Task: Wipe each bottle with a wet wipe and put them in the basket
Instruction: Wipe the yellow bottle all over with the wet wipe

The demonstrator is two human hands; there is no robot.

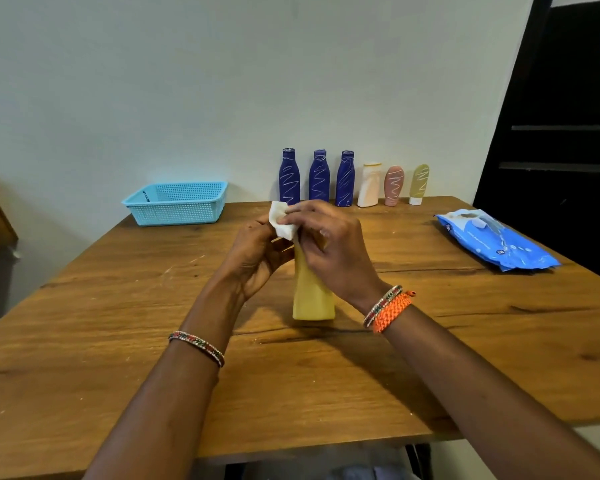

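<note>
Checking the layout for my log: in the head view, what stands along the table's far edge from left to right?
Light blue perforated plastic basket → three dark blue bottles → white bottle → pink tube → olive-yellow tube.

1. The yellow bottle (313, 292) stands upright mid-table (84, 358) with both hands at its top: the left hand (257, 258) and right hand (333, 251) close in its upper part, and the wipe (282, 221) sits between them.
2. Bare tabletop lies between the hands and the basket (177, 202) at the far left.
3. Six bottles (319, 176) stand in a row along the wall, close together, narrow gaps between them.
4. Open wood separates that row from the hands.
5. The wipes pack (496, 239) lies flat at the far right, well apart from the yellow bottle.
6. The near table on both sides of the forearms is bare wood.
</note>
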